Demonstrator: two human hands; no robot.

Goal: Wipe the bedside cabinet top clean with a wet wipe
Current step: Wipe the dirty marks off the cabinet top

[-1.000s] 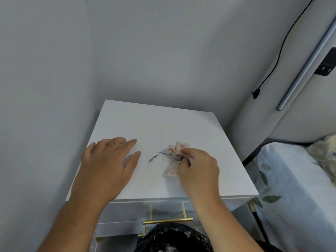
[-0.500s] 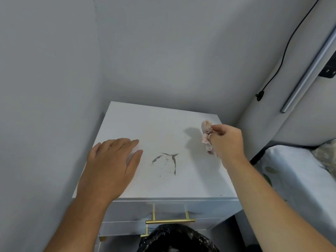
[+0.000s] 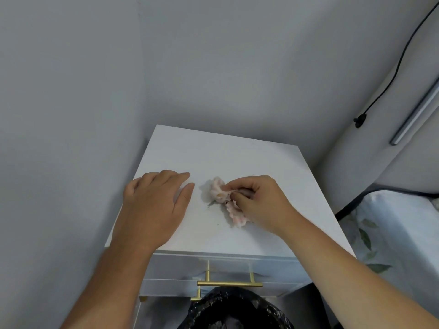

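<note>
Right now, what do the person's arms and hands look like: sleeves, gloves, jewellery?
Both forearms are bare up to the frame edge, no sleeve showing. The left hand and right hand have no gloves, and no rings, watch or bands show. Nails look short and unpainted. No markings visible.

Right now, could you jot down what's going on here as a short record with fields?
Surface: white cabinet top, in a wall corner
Left hand: flat on the top, open
Right hand: pinching a crumpled wipe against the top
Dirt: dark smear showing at the wipe's edge
Below: gold drawer handle, black bin bag
</note>
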